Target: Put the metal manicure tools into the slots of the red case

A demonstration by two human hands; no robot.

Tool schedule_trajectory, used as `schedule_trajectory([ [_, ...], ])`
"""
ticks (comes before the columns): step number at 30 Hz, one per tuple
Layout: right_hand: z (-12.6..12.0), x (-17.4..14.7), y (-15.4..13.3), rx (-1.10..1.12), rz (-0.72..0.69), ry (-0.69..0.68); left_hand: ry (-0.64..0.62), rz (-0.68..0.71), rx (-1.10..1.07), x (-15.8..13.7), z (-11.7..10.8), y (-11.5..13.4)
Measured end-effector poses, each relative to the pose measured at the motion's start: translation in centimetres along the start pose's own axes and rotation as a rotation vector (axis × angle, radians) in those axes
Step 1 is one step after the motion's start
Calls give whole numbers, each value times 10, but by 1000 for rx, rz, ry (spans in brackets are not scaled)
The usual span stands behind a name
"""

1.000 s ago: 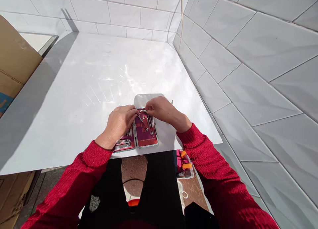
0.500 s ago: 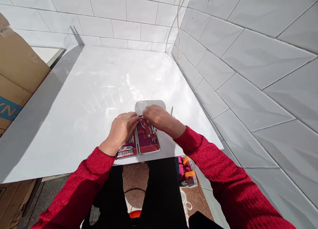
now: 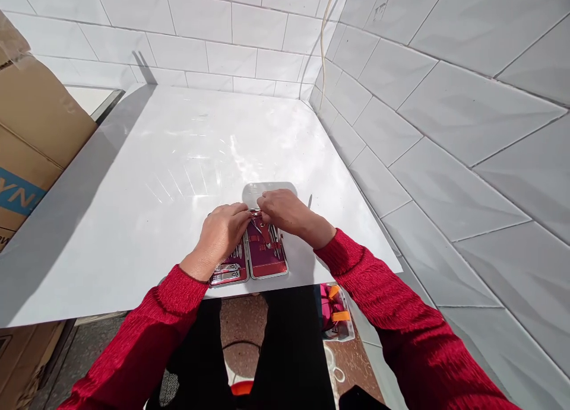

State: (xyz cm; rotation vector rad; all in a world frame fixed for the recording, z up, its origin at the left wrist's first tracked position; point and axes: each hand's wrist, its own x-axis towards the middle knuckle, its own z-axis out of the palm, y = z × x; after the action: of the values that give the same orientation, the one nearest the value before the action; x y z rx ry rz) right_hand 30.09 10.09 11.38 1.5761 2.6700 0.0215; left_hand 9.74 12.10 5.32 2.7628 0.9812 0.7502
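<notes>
An open manicure case [image 3: 268, 269] with a dark red lining lies at the front of the white table. Nail clippers [image 3: 227, 275] are in its left half, and several slim silver tools [image 3: 275, 244] sit in the right half under small straps. My left hand [image 3: 222, 235] curls over the upper part of the left half, its thumb by the spine, holding the case. My right hand [image 3: 289, 214] is closed in a pinch at the top of the right half. What it pinches is hidden by the fingers. Beyond the right hand, a small thin metal tool [image 3: 310, 201] lies on the table.
The white tabletop [image 3: 187, 137] meets tiled walls [image 3: 249, 60] behind and on the right. A cardboard box [image 3: 40, 113] stands at the left edge. Below the table's front are a clear container [image 3: 342, 324] with pink and orange things and my dark-trousered legs.
The view has shifted slightly. Both hands stay at the top of the case, with only a small change in finger position; the case remains open.
</notes>
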Motion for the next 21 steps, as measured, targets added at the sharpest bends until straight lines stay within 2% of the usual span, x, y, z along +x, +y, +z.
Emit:
schedule_trajectory([
  [6,-9,3,-2,30,11,-42,29,10,-2,-1,3,-2],
  [12,-15,6,3,157,75,-58,60,6,-23,-1,6,-4],
  [21,-12,8,3,122,-11,-40,42,3,-15,1,2,0],
])
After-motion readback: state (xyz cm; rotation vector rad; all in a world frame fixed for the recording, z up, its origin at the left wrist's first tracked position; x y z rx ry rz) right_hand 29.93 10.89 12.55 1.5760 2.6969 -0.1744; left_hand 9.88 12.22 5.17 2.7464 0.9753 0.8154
